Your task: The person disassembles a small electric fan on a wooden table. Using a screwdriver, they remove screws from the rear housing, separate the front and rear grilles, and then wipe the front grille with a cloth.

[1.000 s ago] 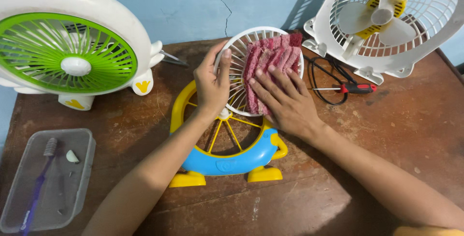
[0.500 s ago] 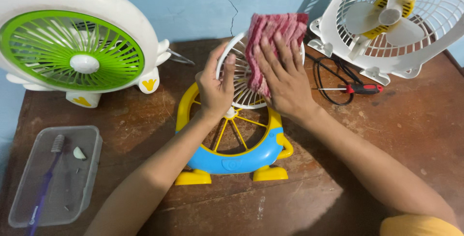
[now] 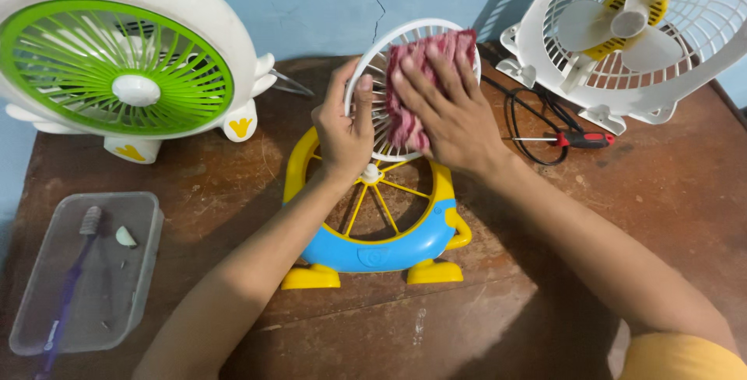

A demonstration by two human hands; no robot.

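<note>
Nubby red cloth (image 3: 420, 84), glossy white plastic grille (image 3: 373, 77)

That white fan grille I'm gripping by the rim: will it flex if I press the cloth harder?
Probably somewhat. The white grille is thin plastic ribs with open gaps, so it looks light and may bow under the red cloth. Only the left hand steadies its rim, so it could twist. The ribs look snappable.

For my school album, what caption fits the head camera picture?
Left hand holds a white fan grille while right hand presses a red cloth on it.
</note>
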